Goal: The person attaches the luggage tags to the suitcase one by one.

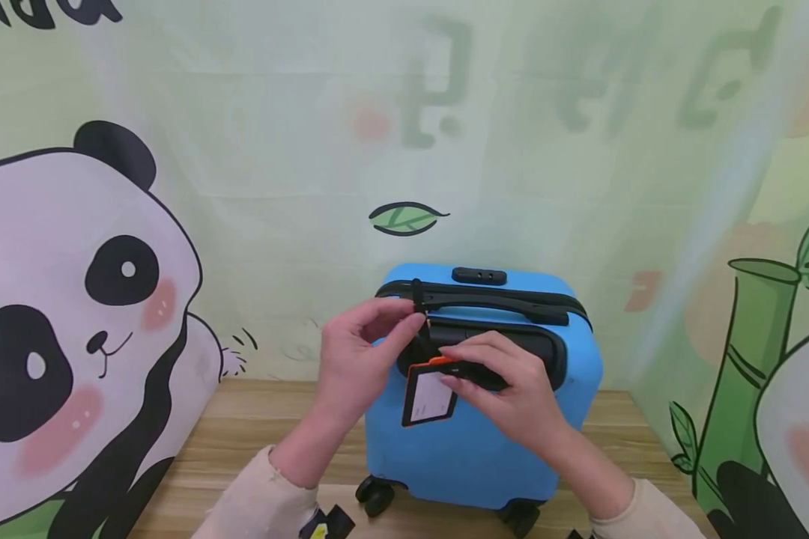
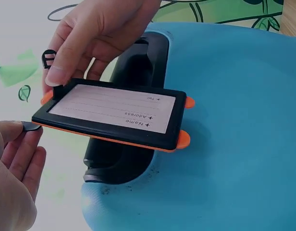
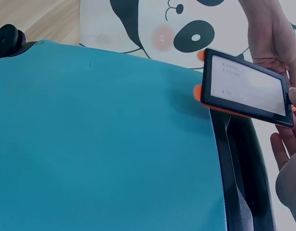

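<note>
The left hand [image 1: 357, 352] pinches a black strap [image 1: 417, 290] between thumb and fingers, close by one end of the suitcase's handle [image 1: 499, 303]. Just beside it, the right hand [image 1: 515, 378] grips the strap end of a luggage tag [image 1: 431, 397], black-framed with orange edging and a white card printed with lines for name and address. The tag hangs tilted in front of the blue suitcase [image 1: 465, 449], near its black recess [image 1: 556, 355]. The suitcase stands upright on black wheels [image 1: 377, 498] on a wood-grain bench [image 1: 256, 434], before a panda backdrop [image 1: 270, 150].
</note>
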Action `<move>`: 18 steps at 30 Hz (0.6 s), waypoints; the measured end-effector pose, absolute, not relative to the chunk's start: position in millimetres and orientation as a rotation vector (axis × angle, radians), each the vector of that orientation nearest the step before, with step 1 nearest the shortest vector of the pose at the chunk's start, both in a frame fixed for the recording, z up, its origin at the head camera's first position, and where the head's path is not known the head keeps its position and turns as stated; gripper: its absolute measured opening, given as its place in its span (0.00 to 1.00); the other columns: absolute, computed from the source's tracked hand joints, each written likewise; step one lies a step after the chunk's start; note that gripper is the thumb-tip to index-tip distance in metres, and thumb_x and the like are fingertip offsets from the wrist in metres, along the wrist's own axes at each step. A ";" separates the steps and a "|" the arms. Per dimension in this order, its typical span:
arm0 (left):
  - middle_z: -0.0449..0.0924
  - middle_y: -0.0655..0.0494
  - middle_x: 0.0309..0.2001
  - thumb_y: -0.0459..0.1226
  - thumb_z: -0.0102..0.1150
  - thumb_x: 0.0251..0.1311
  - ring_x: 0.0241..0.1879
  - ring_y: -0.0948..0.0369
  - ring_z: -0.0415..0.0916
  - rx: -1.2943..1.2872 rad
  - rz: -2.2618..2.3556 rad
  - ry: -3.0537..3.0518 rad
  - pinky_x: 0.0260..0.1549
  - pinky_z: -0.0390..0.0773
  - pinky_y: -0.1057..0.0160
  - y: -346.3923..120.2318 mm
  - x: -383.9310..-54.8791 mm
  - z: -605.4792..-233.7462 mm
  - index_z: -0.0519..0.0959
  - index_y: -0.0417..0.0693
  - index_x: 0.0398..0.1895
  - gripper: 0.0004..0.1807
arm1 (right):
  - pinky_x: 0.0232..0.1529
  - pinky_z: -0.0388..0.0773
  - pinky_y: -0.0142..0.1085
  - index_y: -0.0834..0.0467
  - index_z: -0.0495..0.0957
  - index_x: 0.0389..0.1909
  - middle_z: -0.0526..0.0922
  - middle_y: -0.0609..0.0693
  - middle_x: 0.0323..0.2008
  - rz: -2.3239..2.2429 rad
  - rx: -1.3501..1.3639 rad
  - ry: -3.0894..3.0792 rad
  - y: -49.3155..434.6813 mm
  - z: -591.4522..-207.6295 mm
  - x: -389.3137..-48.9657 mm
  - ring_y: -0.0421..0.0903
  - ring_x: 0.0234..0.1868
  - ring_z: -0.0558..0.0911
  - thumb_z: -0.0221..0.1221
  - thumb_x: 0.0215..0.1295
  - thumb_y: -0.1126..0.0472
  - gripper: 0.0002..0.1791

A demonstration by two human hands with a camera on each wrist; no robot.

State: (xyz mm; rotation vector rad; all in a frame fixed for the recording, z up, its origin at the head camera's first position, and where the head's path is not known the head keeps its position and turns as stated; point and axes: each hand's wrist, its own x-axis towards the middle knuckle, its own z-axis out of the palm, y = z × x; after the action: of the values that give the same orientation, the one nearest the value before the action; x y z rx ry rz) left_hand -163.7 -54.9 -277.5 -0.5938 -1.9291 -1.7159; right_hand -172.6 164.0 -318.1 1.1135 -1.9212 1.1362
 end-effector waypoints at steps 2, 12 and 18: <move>0.91 0.52 0.46 0.34 0.72 0.68 0.42 0.57 0.89 -0.579 -1.711 -1.945 0.48 0.88 0.58 -55.1 -164.6 -278.5 0.90 0.43 0.51 0.10 | 0.54 0.84 0.29 0.60 0.89 0.52 0.89 0.53 0.47 1.140 1.118 -1.904 163.2 -318.1 -172.3 0.48 0.50 0.86 0.68 0.73 0.50 0.19; 0.91 0.54 0.46 0.36 0.72 0.69 0.43 0.58 0.87 -0.587 -1.693 -2.023 0.47 0.86 0.61 -57.2 -171.3 -282.4 0.89 0.46 0.52 0.11 | 0.52 0.82 0.26 0.61 0.90 0.47 0.89 0.53 0.40 0.970 1.148 -1.634 157.2 -315.1 -173.1 0.48 0.41 0.86 0.68 0.74 0.51 0.16; 0.90 0.55 0.49 0.38 0.73 0.68 0.48 0.58 0.88 -0.590 -1.657 -2.083 0.54 0.86 0.52 -56.3 -176.5 -282.6 0.89 0.48 0.54 0.13 | 0.54 0.81 0.25 0.63 0.90 0.45 0.89 0.54 0.39 0.909 1.128 -1.596 158.2 -313.6 -173.1 0.49 0.38 0.86 0.67 0.74 0.50 0.18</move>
State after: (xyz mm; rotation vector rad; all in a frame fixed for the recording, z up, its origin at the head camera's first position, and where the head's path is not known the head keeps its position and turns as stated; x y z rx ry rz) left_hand -176.5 -56.3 -282.6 -0.5900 -2.0833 -1.6572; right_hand -173.1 158.2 -313.6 1.1285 -1.5961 0.9090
